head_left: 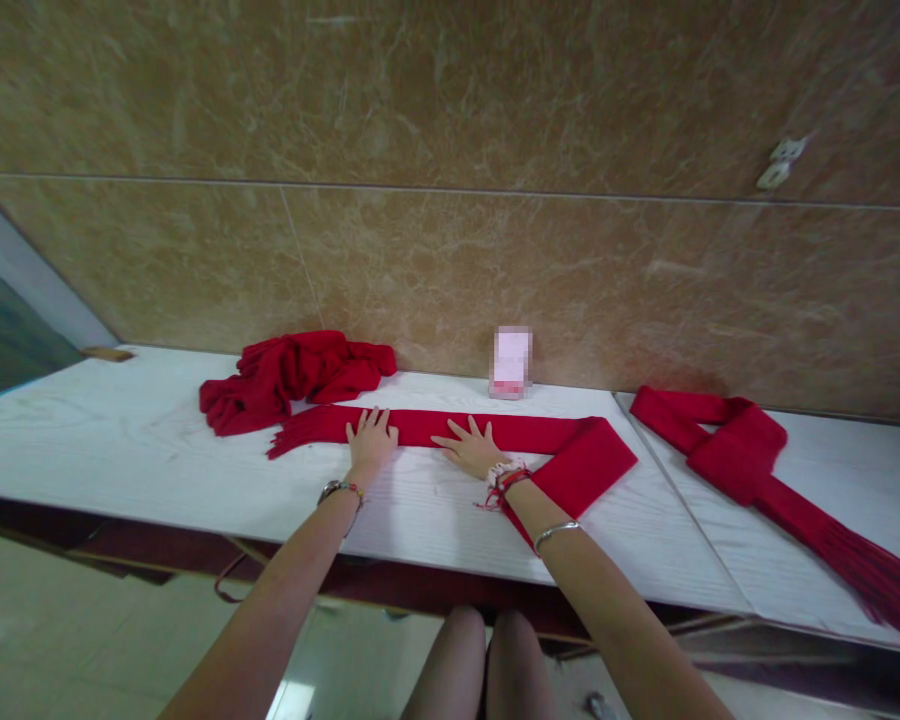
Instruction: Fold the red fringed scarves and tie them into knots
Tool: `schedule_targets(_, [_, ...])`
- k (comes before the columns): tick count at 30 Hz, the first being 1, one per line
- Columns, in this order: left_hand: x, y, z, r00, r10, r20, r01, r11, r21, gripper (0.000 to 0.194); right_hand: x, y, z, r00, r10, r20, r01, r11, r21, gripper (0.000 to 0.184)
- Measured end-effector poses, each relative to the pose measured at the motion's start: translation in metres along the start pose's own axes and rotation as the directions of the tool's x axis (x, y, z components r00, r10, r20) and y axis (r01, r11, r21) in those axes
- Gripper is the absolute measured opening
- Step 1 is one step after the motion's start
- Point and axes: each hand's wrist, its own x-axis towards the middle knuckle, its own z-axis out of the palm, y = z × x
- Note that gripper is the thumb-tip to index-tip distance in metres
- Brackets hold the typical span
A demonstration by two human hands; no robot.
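A long red scarf [544,433] lies flat in a narrow strip across the white table, its fringe toward the left. At its right end it bends back toward the front edge, partly hidden behind my right forearm. My left hand [373,440] rests on the strip near the fringe, fingers spread. My right hand [472,447] lies on the strip's middle, fingers spread too. Neither hand grips the cloth. Behind my left hand sits a crumpled heap of red cloth [300,375], close to the fringe.
A second red scarf [735,450], loosely looped with its fringe at the front right, lies past the table seam. A small blurred pink-and-white box [511,362] stands against the brown tiled wall [420,270]. The white table [120,440] runs along that wall. A socket [782,163] is at upper right.
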Motion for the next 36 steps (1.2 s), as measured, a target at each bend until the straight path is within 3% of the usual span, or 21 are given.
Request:
schedule_targets(6, [-0.001, -0.001, 0.001, 1.000, 0.004, -0.031, -0.004, 1.000, 0.002, 0.045, 0.012, -0.019, 0.001, 0.970, 0.192, -0.149, -0.173, 0.976, 0.130, 0.053])
schedule_targets(11, [-0.001, -0.002, 0.002, 0.998, 0.023, -0.050, -0.021, 0.999, 0.026, 0.045, 0.016, -0.029, 0.007, 0.981, 0.177, -0.078, -0.176, 0.984, 0.022, 0.053])
schedule_targets(15, [-0.002, -0.002, 0.002, 1.000, 0.008, -0.020, -0.008, 1.000, 0.028, 0.046, 0.017, -0.027, 0.002, 0.988, 0.154, -0.025, -0.153, 0.987, 0.040, 0.054])
schedule_targets(21, [-0.005, -0.001, -0.002, 0.995, -0.084, -0.045, 0.085, 0.996, 0.019, 0.046, 0.026, -0.027, 0.002, 0.955, 0.259, -0.143, -0.254, 0.966, 0.056, 0.052])
schedule_targets(25, [-0.005, -0.001, -0.003, 0.995, -0.092, -0.027, 0.093, 0.995, 0.037, 0.046, 0.029, -0.028, 0.007, 0.963, 0.253, -0.095, -0.250, 0.967, 0.048, 0.052])
schedule_targets(29, [-0.005, -0.002, -0.001, 0.994, -0.093, -0.061, 0.095, 0.995, 0.040, 0.046, 0.025, -0.016, -0.003, 0.962, 0.260, -0.081, -0.255, 0.965, 0.062, 0.053])
schedule_targets(32, [-0.005, -0.002, 0.001, 0.993, 0.078, -0.094, -0.075, 0.996, 0.039, 0.046, 0.012, 0.008, -0.010, 0.926, 0.331, -0.181, -0.330, 0.943, 0.039, 0.054])
schedule_targets(34, [-0.005, -0.002, 0.002, 0.963, 0.265, -0.048, -0.264, 0.964, 0.028, 0.045, -0.001, 0.028, -0.009, 0.895, 0.392, -0.214, -0.400, 0.917, 0.007, 0.054])
schedule_targets(36, [-0.003, -0.001, 0.003, 0.935, 0.353, 0.026, -0.354, 0.935, 0.021, 0.043, -0.011, 0.044, -0.003, 0.879, 0.436, -0.193, -0.446, 0.895, -0.011, 0.053])
